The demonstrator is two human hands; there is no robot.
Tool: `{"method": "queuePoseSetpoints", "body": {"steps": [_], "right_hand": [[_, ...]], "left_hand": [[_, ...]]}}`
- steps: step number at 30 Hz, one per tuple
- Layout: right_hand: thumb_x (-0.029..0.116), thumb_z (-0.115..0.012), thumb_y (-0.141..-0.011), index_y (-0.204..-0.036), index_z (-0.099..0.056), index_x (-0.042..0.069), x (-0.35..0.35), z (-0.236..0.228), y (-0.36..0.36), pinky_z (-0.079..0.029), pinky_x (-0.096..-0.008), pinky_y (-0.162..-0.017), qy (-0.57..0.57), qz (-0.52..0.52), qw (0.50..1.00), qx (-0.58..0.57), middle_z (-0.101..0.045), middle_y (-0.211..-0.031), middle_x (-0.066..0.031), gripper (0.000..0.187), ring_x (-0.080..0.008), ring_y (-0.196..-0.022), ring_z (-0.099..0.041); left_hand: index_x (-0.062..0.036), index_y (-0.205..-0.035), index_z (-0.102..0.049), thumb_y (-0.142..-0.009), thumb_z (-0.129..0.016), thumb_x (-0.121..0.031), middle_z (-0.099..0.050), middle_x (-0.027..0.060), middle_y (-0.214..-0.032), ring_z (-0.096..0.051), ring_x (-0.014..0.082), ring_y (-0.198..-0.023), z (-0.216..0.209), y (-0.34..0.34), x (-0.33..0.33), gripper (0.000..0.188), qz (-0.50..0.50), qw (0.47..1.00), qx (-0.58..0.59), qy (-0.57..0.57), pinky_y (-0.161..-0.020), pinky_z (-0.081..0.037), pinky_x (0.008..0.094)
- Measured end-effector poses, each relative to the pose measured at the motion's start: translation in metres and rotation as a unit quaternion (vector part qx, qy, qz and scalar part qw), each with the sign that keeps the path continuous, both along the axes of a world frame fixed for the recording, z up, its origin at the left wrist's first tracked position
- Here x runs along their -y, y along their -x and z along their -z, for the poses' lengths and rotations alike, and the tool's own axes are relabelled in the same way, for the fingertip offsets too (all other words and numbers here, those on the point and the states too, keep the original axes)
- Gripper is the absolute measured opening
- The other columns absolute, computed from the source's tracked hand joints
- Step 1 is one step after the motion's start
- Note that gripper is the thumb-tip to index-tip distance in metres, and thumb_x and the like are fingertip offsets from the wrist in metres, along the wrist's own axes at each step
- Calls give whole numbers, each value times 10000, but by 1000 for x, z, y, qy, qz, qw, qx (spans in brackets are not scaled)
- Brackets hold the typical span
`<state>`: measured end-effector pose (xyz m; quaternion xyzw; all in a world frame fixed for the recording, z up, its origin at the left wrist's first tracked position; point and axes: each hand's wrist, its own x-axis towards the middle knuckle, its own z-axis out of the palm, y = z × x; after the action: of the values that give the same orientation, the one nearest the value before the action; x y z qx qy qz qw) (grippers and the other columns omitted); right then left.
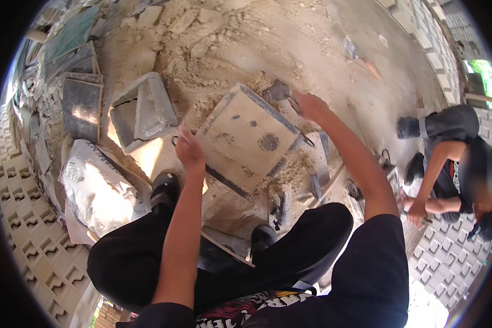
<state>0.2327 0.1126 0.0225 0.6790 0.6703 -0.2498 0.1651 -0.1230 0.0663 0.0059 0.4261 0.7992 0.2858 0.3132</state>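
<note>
A rectangular mould box (243,136) packed with pale sand lies on the ground before me. Dark patches mark its smoothed top, and its edges are dark. At its left side my left hand (191,150) is closed round a thin metal handle (174,140), whose looped end sticks out past the fingers. Another loop handle (308,140) juts from the box's right side. My right hand (310,105) grips a small trowel (279,91), its blade in the loose sand (259,82) by the far edge of the box. The trowel's grip is mostly covered by my fingers.
Concrete blocks (156,106) and dark slabs (82,106) stand at the left, near a white sack (101,188). A hammer-like tool (314,179) lies right of the box. Another person (448,158) works at the right. Stacked blocks (27,218) line the sides.
</note>
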Motion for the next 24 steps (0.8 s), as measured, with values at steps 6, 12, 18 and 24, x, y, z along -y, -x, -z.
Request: {"method": "queuePoseSetpoints", "body": {"steps": [6,12,18,24], "right_hand": [[394,-441,-982,-1154,-482,85,-87,51,56,-498,-548,-705,-91,-47,990,-101,-644,-810,-246,356,-453,-779,-626],[401,-501,-952,-1138,-517,94,-121,54,72,-503,-495,-718,-122,-9,976,-182,-653,-863,-209,359,-399,-823,-639],[435,-539,-934,-1084,-572,98,-60,-26,41,-476,-448,-666,-184,77,946,-254,-635,-758,-198,370,-367,-706,-620],[481,-483,-953,-1125,-562,113,49,-128,7,-463,-464,-652,-153,67,975,-148,-628,-726,-190,413,-364,-690,-619]], "left_hand": [[32,-902,-709,-996,-262,-508,-681,249,-895,-631,417,-917,11,1,-4,707,-4,1000,-25,14,-857,-455,464],[38,-918,-707,-984,-301,-527,-668,281,-908,-625,441,-921,13,5,-10,698,9,999,-39,9,-848,-459,491],[46,-1000,-691,-973,-297,-556,-661,292,-951,-613,455,-949,26,9,-9,721,12,994,-91,53,-873,-451,513],[57,-1031,-680,-966,-243,-590,-664,282,-967,-610,457,-964,21,1,-7,783,17,998,-57,12,-898,-445,519]]}}
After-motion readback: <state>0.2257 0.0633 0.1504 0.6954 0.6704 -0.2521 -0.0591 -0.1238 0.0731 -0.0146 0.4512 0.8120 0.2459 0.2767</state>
